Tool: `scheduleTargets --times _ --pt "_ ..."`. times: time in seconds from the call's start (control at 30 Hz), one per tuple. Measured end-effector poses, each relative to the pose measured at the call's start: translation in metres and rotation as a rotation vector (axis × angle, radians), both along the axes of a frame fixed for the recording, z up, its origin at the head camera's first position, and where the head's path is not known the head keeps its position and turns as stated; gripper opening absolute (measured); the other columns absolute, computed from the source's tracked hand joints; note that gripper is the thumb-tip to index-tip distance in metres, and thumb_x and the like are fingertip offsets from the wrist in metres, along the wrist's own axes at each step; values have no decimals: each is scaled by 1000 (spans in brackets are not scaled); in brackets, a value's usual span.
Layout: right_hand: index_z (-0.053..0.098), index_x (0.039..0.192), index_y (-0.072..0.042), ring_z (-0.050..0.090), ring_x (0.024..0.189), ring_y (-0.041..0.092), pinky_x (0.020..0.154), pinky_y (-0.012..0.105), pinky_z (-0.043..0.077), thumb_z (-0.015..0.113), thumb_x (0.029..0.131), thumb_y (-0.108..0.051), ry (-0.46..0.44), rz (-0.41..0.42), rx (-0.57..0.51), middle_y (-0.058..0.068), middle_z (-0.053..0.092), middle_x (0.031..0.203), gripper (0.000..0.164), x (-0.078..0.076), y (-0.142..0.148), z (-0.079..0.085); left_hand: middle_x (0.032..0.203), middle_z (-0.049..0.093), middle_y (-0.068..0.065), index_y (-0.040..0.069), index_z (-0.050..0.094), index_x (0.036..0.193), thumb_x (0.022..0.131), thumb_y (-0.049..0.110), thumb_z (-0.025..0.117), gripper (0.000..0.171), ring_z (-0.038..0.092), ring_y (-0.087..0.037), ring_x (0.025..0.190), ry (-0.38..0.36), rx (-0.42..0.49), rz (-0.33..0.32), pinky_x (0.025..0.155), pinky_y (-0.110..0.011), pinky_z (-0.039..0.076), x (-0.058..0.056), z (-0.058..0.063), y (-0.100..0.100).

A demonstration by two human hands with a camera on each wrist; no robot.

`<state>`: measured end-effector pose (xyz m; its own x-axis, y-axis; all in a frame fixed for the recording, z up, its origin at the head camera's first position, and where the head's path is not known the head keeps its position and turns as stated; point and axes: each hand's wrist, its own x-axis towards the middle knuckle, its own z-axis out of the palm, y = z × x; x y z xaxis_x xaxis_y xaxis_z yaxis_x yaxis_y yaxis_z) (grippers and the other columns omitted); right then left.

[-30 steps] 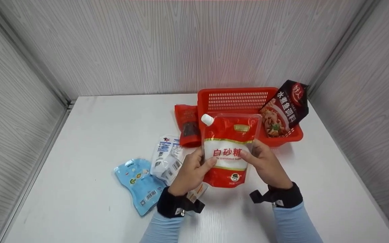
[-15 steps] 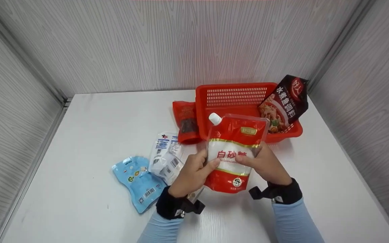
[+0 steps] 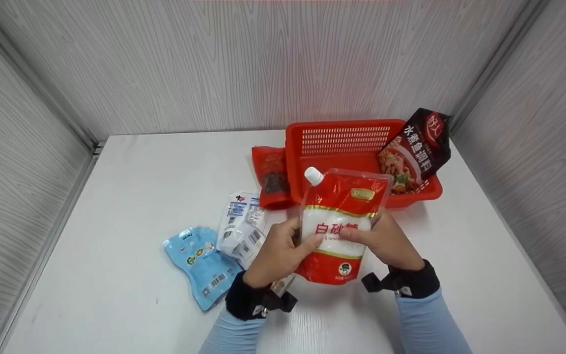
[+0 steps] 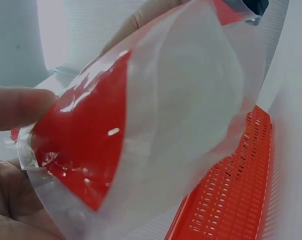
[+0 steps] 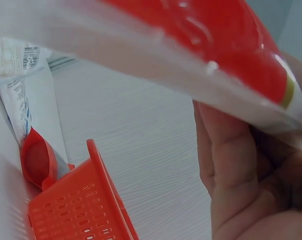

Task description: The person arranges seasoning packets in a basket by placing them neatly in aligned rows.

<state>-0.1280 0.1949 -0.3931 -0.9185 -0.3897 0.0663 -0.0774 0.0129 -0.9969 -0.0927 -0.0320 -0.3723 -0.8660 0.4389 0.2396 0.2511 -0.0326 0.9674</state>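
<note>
Against a second ago, the red-and-white pouch (image 3: 339,219) sits nearer and slightly farther right, turned a little so its far edge slants toward the near side at its right end rather than running nearly level. Its white cap (image 3: 313,175) is farther right, away from the left wall of the red basket (image 3: 344,137), and more of the basket's floor shows. The thumbs of the left hand (image 3: 280,253) and right hand (image 3: 388,241) are closer together: the right thumb now covers part of the third large character, and less small lettering shows between them. Less of the packet (image 3: 281,284) by the left wrist is visible.
</note>
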Motion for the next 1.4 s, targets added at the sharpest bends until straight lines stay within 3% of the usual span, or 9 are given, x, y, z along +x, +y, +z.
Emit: scheduleTargets --times 0.43,0.63,0.93,1.03,1.2,1.3,1.4 --pt "44 122 -12 59 97 31 79 44 49 71 80 -15 38 64 72 11 58 114 50 2 0 4 109 63 -1 11 46 122 91 15 57 34 64 -17 90 69 -41 7 75 -32 51 -1 1 1" --pt "47 123 -11 58 99 31 81 44 48 67 83 -11 75 89 79 10 57 116 45 9 0 17 113 61 -1 15 39 126 90 13 57 40 63 -18 93 128 -44 15 77 -31 50 0 -1 2" --pt "49 122 -10 59 99 29 82 43 48 66 83 -10 105 61 86 9 59 116 42 14 1 23 113 61 4 21 39 125 89 19 59 42 63 -13 93 118 -102 55 77 -30 50 0 -6 5" --pt "51 122 -11 59 99 29 82 43 48 66 83 -9 127 59 95 8 59 115 41 14 2 24 115 58 8 30 28 131 88 22 60 53 61 -9 95 145 -187 54 78 -30 50 -6 -14 4" --pt "52 122 -12 59 100 27 82 43 47 67 83 -11 147 45 117 7 59 116 42 15 10 23 121 50 12 39 -2 140 83 16 63 90 57 -4 94 205 -453 9 76 -28 50 -16 -23 -2" --pt "51 123 -13 59 100 28 82 44 48 67 83 -11 137 30 118 7 59 117 43 13 16 18 125 45 11 37 5 142 81 11 61 87 52 -6 100 248 -634 42 84 -30 47 -21 -19 -7" --pt "49 125 -13 58 102 29 82 44 47 66 84 -11 130 24 105 8 57 119 45 10 22 10 130 43 9 30 23 141 85 15 61 69 45 -9 111 292 -787 136 92 -34 41 -28 -16 -11"
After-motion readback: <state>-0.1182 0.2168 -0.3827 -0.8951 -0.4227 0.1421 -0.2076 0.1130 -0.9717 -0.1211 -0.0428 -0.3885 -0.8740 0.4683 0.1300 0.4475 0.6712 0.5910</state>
